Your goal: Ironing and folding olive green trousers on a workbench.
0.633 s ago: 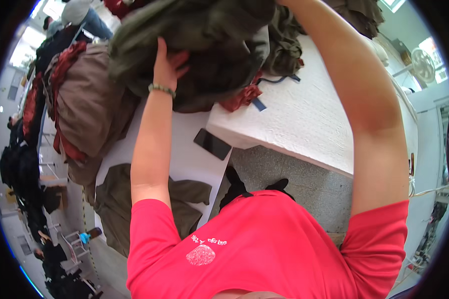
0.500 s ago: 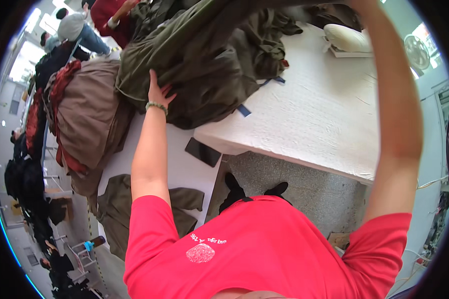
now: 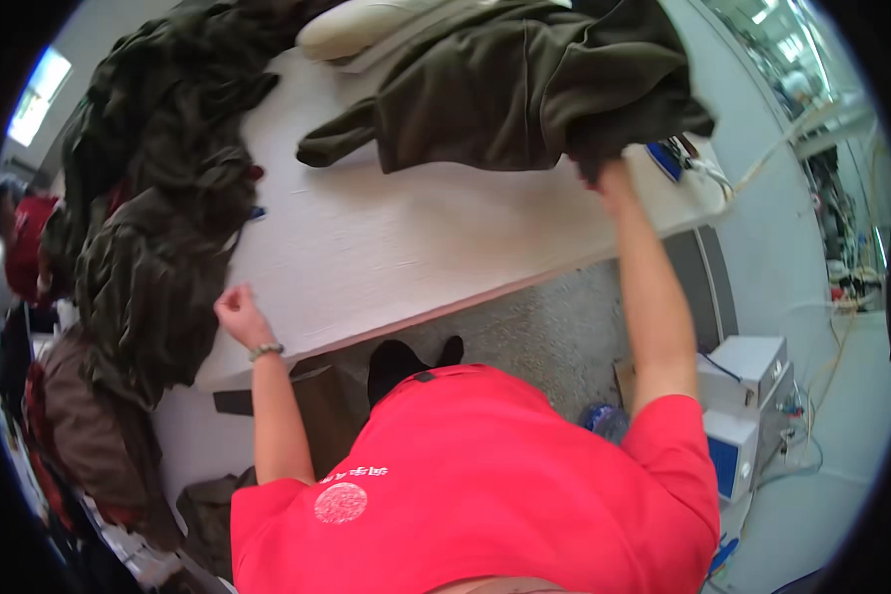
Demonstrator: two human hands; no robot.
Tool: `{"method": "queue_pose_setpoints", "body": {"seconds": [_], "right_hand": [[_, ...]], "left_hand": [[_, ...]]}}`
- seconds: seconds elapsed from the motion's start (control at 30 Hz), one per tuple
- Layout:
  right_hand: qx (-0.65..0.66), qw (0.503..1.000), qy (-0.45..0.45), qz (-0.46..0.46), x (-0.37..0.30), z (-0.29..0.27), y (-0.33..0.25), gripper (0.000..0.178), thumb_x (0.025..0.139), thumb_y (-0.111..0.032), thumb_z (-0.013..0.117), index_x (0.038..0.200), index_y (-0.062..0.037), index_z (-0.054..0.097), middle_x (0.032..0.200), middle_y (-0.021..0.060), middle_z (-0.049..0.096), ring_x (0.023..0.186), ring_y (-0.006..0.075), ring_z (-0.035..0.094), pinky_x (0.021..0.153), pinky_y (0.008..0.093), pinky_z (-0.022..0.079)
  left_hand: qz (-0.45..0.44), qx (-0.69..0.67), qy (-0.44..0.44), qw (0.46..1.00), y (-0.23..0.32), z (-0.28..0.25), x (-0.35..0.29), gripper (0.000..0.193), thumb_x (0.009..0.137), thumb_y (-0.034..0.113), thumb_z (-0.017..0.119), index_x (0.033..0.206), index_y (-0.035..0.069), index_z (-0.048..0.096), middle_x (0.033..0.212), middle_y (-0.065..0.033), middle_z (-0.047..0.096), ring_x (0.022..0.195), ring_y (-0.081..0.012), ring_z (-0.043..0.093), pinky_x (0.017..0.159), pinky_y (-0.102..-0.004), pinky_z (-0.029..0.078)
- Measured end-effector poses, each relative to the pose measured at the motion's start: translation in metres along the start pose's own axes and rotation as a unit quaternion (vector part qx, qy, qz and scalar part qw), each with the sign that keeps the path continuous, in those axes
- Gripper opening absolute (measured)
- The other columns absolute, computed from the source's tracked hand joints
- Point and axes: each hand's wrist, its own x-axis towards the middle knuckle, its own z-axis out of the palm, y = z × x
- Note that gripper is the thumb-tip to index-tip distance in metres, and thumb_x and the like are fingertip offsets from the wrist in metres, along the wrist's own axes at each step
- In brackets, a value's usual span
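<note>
Garment point(image 3: 475, 104) grasped in our right hand point(image 3: 607, 178), left hand point(image 3: 241, 315) loosely clenched, seemingly empty, we have it over the white table point(image 3: 376, 243), not yet flat, a rumpled heap point(image 3: 163, 238) remaining.

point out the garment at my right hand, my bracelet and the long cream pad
Garment point(image 3: 510, 104), head view: the middle of its dark green cloth
Bracelet point(image 3: 266, 350), head view: the upper side of its band
Pad point(image 3: 361, 28), head view: its rounded cream top
</note>
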Motion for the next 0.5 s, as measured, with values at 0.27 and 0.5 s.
{"method": "queue_pose_setpoints", "body": {"seconds": [0.27,0.5], "right_hand": [[0.001,0.989,0.087,0.119,-0.028,0.003,0.063,0.023,0.096,-0.016,0.055,0.099,0.0011,0.07,0.082,0.0109,0.073,0.055,0.0158,0.063,0.047,0.0302,0.048],[-0.028,0.986,0.119,0.11,-0.051,-0.061,0.074,0.026,0.097,-0.017,0.06,0.11,0.0036,0.068,0.097,0.0122,0.074,0.074,0.0172,0.069,0.053,0.0309,0.052]], "left_hand": [[-0.219,-0.043,-0.503,0.835,0.051,0.199,-0.206,0.022,0.092,0.013,0.074,0.104,-0.001,0.063,0.102,-0.0129,0.072,0.094,-0.021,0.071,0.078,-0.034,0.059],[0.464,0.156,-0.461,0.74,0.141,0.376,-0.253,0.072,0.077,0.007,0.073,0.145,0.015,0.05,0.142,-0.0142,0.053,0.126,-0.0312,0.056,0.09,-0.0424,0.054]]}}
